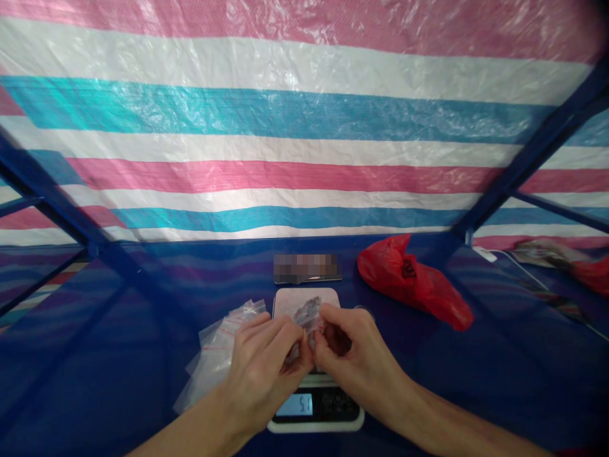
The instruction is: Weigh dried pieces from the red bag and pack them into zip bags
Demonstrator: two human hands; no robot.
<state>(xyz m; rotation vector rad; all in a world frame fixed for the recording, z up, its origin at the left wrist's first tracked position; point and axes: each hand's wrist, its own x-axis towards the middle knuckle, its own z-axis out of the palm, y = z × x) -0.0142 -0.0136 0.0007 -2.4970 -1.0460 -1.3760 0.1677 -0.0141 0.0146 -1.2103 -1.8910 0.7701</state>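
Observation:
Both hands meet over a small white digital scale [285, 303] on a blue table. My left hand [264, 365] and my right hand [352, 355] pinch a small clear plastic bag [307, 314] between their fingertips, just above the scale's platform. What the bag contains is too small to tell. The scale's lit display [295, 404] shows digits below my hands. A loose pile of clear zip bags [214, 355] with red seal lines lies just left of my left hand.
A crumpled red plastic bag [413, 279] lies to the right of the scale. A dark flat object [307, 268] sits behind the scale. Blue frame bars [533, 158] and a striped pink, white and blue tarp [295, 114] enclose the table. A white cable [518, 266] runs at far right.

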